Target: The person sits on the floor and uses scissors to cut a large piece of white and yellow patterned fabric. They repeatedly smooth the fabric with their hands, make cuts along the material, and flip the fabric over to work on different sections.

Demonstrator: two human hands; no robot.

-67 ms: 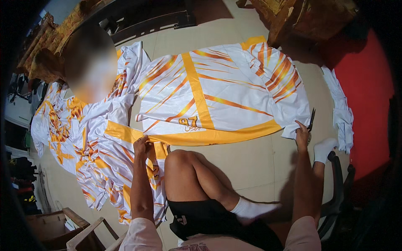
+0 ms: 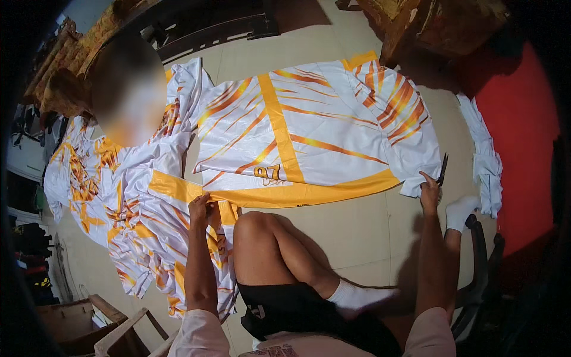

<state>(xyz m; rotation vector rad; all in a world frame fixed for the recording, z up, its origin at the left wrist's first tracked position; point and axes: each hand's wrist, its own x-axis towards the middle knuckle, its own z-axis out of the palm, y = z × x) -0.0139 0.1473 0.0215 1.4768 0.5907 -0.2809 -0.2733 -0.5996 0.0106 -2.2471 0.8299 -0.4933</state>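
A white fabric piece (image 2: pixel 333 122) with orange and yellow streaks lies spread on the floor, a yellow-orange band along its near edge. My left hand (image 2: pixel 201 207) is closed on the near left end of that band. At the other end my right hand (image 2: pixel 429 193) is closed around dark scissors (image 2: pixel 443 169), whose blades point away from me. Its thumb side touches the white corner of the fabric. The scissors' handles are mostly hidden by the hand.
More white and orange garments (image 2: pixel 137 202) lie heaped at the left. A white cloth strip (image 2: pixel 483 157) rests beside a red surface (image 2: pixel 523 154) on the right. Wooden furniture (image 2: pixel 416 30) stands at the far side. My bent leg (image 2: pixel 267 250) is close to the band.
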